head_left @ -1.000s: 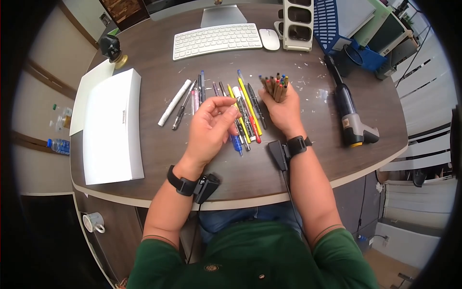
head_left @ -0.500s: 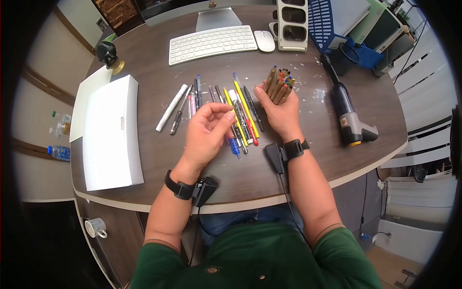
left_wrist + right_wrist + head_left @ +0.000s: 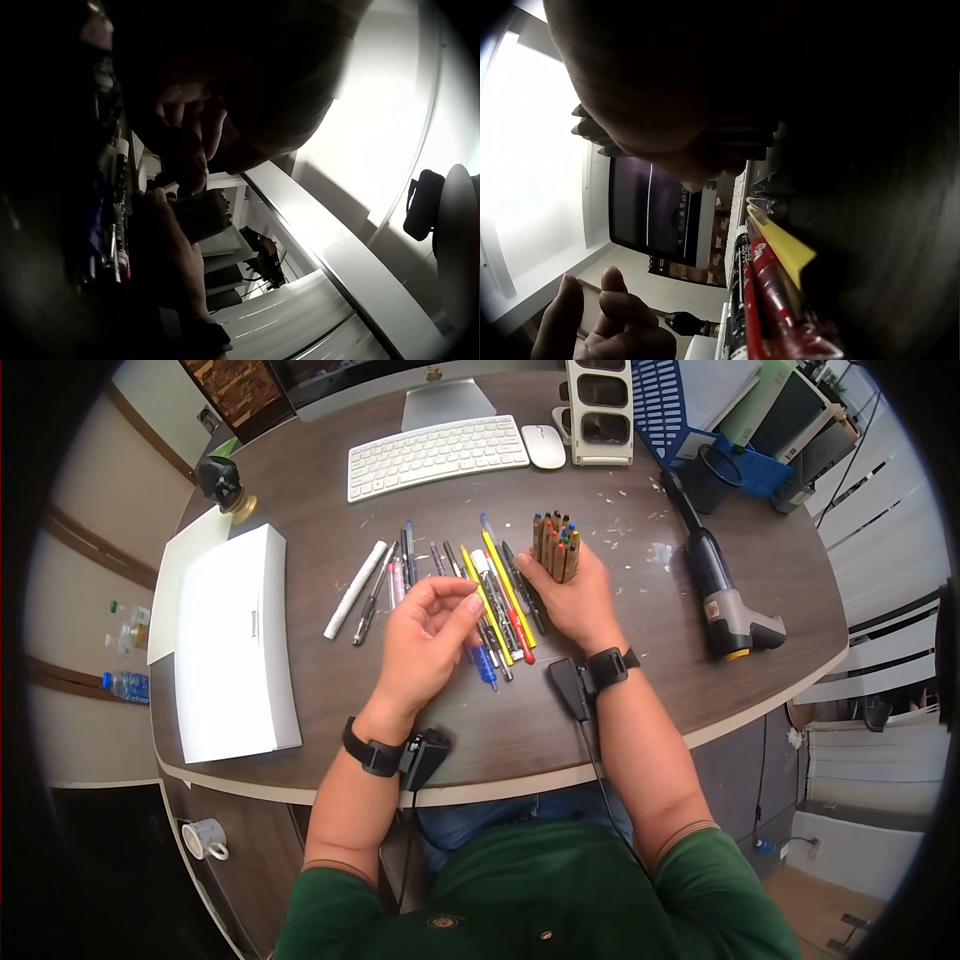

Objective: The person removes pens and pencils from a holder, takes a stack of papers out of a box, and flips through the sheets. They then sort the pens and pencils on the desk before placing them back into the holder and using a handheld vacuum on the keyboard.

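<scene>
Brown pens point(image 3: 556, 550) bundled in my right hand point(image 3: 587, 600)

On the wood-grained desk point(image 3: 480, 732) lies a flat white keyboard point(image 3: 438, 457). My left hand point(image 3: 418, 650), loosely curled and empty, partly hides the smooth plastic pens point(image 3: 509, 582); my right hand clasps the slim brown barrels.

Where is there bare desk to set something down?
The desk is bare between the loose pens and its front edge, between the white box and white marker, and between the right hand and handheld vacuum. It is crowded beside the left hand, where the pens lie.
</scene>
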A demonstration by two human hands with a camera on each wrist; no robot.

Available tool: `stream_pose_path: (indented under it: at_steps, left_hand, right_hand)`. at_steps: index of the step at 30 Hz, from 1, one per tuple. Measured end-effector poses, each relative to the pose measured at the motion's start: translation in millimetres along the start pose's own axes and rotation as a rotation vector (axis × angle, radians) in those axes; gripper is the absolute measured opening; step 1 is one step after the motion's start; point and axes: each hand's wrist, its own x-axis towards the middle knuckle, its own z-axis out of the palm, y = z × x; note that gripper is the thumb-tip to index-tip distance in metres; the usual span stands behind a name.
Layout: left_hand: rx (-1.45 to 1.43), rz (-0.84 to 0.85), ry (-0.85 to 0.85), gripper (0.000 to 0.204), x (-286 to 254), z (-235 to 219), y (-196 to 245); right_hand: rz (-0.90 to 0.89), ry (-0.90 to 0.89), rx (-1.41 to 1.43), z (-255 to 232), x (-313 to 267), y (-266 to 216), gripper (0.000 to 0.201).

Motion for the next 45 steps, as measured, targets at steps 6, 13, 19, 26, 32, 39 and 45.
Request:
stream_pose_path:
  at_steps: [6, 13, 19, 26, 32, 39, 45]
  left_hand:
    - [0.039, 0.224, -0.034, 0.071, 0.7, -0.5, -6.2]
    - [0.023, 0.191, -0.295, 0.071, -7.8, -2.4, 14.6]
    - [-0.380, 0.050, -0.222, 0.021, -10.5, 6.0, -5.8]
    - [-0.455, 0.102, -0.099, 0.005, -9.4, 2.7, -5.2]
    - [-0.433, 0.160, 0.001, 0.006, -6.1, -1.2, -9.0]
    - [-0.503, 0.115, 0.044, 0.006, -7.7, -0.6, -3.5]
    - [-0.478, 0.084, -0.030, 0.007, -8.3, 0.7, -3.9]
  right_hand:
    - [-0.103, -0.103, 0.055, 6.6, -13.4, -24.4, 0.024]
    - [-0.186, -0.681, 0.041, 22.0, -47.4, -58.8, 0.037]
    - [0.016, -0.865, 0.251, 19.6, -44.2, -62.1, 0.045]
    - [0.176, -0.911, 0.363, 16.9, -41.3, -59.8, 0.047]
    - [0.081, -0.847, 0.349, 25.0, -45.4, -50.7, 0.053]
    - [0.148, -0.760, 0.342, 27.1, -49.9, -65.3, 0.059]
    - [0.036, -0.724, 0.274, 24.2, -49.6, -68.8, 0.056]
